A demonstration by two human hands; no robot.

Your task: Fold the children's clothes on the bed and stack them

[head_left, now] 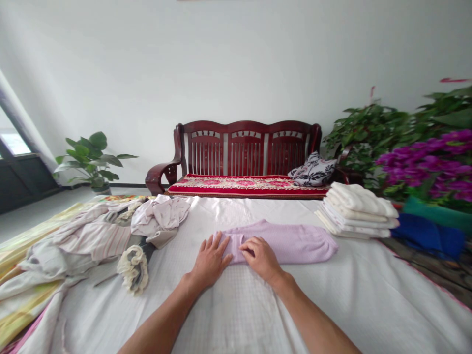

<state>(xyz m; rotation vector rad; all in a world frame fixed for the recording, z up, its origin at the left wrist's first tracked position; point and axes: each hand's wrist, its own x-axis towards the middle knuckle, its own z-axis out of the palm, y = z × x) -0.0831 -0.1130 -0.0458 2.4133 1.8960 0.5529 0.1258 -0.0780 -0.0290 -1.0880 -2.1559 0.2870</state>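
Observation:
A lavender knit garment [291, 243] lies in a long, narrow fold across the white cloth [236, 314]. On its left end my left hand [211, 260] rests flat, fingers spread. Close by, my right hand [261, 258] has its fingers bent, with thumb and forefinger pinched at a folded layer near the left part of the garment. The fingertips partly cover the fabric there, and the garment's exact kind is hidden by the folding.
Left lies a loose heap of clothes [99, 236], with a cream ruffled piece [133, 269] nearest me. Folded white clothes [359, 211] are stacked at right. Behind stands a red wooden bench [247, 147] with a patterned cushion [313, 169]. Purple flowers [431, 162] and potted plants flank the area.

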